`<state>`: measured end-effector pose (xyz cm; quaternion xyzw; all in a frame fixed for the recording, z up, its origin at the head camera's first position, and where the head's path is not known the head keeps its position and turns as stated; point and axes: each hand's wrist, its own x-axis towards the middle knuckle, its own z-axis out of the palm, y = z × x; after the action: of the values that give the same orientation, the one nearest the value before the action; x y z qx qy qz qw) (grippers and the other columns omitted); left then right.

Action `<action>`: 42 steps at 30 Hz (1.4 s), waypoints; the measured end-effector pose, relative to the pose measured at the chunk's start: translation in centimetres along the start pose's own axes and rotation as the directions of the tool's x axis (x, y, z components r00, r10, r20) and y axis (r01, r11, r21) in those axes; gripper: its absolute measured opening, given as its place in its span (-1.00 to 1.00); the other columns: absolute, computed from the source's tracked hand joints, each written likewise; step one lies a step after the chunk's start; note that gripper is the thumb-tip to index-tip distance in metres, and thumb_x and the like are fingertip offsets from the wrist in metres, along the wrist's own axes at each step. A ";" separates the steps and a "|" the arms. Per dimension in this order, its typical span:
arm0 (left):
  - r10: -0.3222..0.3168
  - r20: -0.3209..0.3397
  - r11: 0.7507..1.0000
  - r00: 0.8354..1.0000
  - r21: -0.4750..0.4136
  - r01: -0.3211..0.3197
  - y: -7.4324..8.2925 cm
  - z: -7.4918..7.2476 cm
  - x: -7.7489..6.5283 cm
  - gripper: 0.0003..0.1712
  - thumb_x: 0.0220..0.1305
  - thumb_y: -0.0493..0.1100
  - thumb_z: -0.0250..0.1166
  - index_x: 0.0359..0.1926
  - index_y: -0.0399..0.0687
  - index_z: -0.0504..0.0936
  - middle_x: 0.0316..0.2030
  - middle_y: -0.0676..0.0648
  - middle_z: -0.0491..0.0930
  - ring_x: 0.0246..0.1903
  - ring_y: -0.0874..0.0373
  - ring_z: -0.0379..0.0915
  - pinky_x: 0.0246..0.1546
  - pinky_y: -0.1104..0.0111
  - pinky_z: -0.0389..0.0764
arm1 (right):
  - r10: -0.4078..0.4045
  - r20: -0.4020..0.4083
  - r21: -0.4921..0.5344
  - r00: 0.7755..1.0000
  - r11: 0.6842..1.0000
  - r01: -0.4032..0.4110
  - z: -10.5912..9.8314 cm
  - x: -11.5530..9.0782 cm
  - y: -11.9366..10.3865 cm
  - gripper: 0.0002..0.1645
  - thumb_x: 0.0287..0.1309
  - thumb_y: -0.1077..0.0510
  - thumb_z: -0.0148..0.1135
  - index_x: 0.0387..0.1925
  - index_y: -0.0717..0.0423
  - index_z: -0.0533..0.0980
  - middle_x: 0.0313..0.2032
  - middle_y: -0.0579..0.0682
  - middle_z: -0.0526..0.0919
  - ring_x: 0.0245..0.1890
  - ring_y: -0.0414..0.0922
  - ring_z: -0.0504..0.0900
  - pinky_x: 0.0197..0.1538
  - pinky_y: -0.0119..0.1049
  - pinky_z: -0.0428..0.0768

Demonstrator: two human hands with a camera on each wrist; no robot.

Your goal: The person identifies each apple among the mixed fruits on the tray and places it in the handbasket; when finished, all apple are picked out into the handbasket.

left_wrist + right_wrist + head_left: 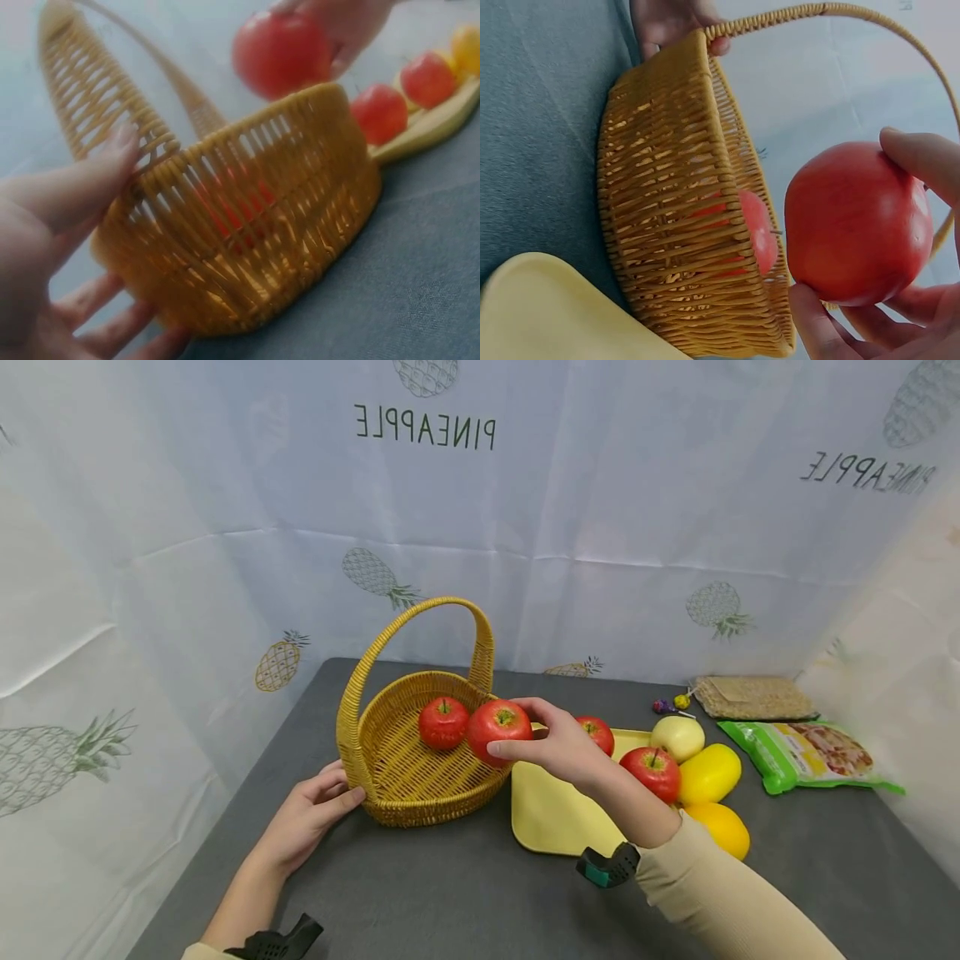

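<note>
A woven yellow-brown basket (pixel 423 814) with a tall arched handle stands on the table. My left hand (pixel 311 810) holds its left side, the thumb at the foot of the handle and the fingers along the outer wall. In my right hand (pixel 558 743) is a red apple (pixel 495 727), gripped between thumb and fingers above the basket's right rim. Another red apple (pixel 443 723) lies inside the basket. The right wrist view shows the held apple (pixel 855 225) close up, apart from the wicker wall.
Right of the basket lies a pale yellow tray (pixel 551 818). Red apples (pixel 652 772), a pale green fruit (pixel 678 737) and yellow fruits (pixel 709 774) are on or beside it. Farther right are lollipops (pixel 671 705), a tan packet (pixel 753 697) and a green bag (pixel 810 753). A curtain hangs behind.
</note>
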<state>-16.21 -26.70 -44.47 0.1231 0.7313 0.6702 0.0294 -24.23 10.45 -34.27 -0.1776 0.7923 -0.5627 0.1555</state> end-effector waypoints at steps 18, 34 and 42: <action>-0.021 -0.011 1.000 1.000 0.008 0.021 0.1 0.2 -0.1 -0.59 0.51 -0.22 0.24 0.18 -0.51 0.53 0.43 -0.35 0.18 0.51 0.08 -0.06 0.17 0.44 0.49 | 0.057 0.061 -0.065 0.996 0.996 -0.053 0.9 3.0 -0.6 -0.15 0.10 -0.10 0.54 0.37 0.01 0.42 0.18 0.05 0.53 0.14 0.04 0.51 0.06 -0.01 0.64; -0.026 -0.024 1.000 0.999 0.000 0.026 0.2 0.0 -0.2 -0.60 0.49 -0.23 0.26 0.15 -0.52 0.54 0.47 -0.27 0.17 0.55 -0.21 -0.24 0.16 0.47 0.48 | 0.101 0.074 -0.084 0.992 0.992 -0.094 1.9 5.1 -1.3 -0.11 0.03 -0.13 0.58 0.35 0.00 0.43 0.14 0.02 0.56 0.12 0.01 0.52 0.17 0.12 0.56; -0.005 -0.023 1.000 1.000 0.017 0.005 0.2 0.0 -0.1 -0.70 0.49 -0.22 0.27 0.07 -0.38 0.63 0.42 -0.27 0.26 0.46 0.20 0.06 0.18 0.42 0.49 | 0.104 0.098 -0.065 0.990 0.993 -0.097 2.5 5.8 -1.5 -0.12 0.05 -0.13 0.57 0.35 0.03 0.43 0.13 0.02 0.57 0.13 0.02 0.51 0.19 0.12 0.54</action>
<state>-16.09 -26.66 -44.30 0.1136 0.7376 0.6653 0.0216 -28.07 5.28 -33.94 -0.1702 0.8080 -0.5202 0.2180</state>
